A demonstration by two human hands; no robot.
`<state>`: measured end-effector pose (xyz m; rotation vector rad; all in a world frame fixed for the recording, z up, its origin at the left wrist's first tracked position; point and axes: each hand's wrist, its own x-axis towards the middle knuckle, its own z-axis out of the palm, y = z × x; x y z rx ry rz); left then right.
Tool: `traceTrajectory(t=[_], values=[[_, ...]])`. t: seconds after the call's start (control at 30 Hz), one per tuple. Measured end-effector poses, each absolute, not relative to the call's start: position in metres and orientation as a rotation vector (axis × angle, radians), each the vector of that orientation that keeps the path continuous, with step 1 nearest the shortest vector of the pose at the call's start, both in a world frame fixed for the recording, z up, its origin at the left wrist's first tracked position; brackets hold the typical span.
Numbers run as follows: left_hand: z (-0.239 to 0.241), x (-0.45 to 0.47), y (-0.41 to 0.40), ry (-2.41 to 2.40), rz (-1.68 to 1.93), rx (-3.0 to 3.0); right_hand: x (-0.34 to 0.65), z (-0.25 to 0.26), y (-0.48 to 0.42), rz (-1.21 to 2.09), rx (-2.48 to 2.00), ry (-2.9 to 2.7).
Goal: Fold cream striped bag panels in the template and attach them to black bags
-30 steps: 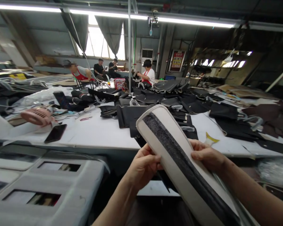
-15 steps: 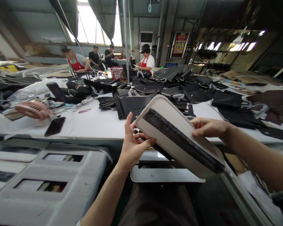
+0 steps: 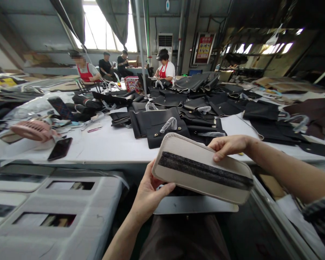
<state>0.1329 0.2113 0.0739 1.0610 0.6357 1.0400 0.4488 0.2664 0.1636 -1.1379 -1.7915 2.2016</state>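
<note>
Between both hands I hold a beige bag panel (image 3: pixel 191 151) with rounded corners and stitched-looking edges. A dark, fuzzy-looking strip (image 3: pixel 203 172) runs along its length. My left hand (image 3: pixel 150 191) grips the left end, thumb at the lower edge and fingers mostly hidden behind. At the upper right edge, my right hand (image 3: pixel 230 146) pinches the panel, thumb on the front. Below it, over my lap, lies a pale flat piece (image 3: pixel 195 206) with dark material partly hidden behind the panel.
Black leather-look bags (image 3: pixel 162 126) cover much of the white table (image 3: pixel 116 148). A pink fan (image 3: pixel 32 130) and a phone (image 3: pixel 60 148) lie on the left. Nearer, a plastic-wrapped stack (image 3: pixel 97 213) bears similar pale panels (image 3: pixel 5 209). Several people sit working beyond the table.
The panel has come down and turned closer to level. My left hand has moved lower, its raised fingers now closed around the panel's end. The right hand still holds the upper edge.
</note>
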Motion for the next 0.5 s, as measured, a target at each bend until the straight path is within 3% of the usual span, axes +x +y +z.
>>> traceTrajectory(t=[0.23, 0.5], values=[[0.041, 0.132, 0.202, 0.599, 0.899, 1.026, 0.455, 0.136, 0.276, 2.283, -1.208, -1.871], [0.044, 0.131, 0.191, 0.508, 0.845, 1.023, 0.454, 0.137, 0.282, 2.303, -1.299, -1.908]])
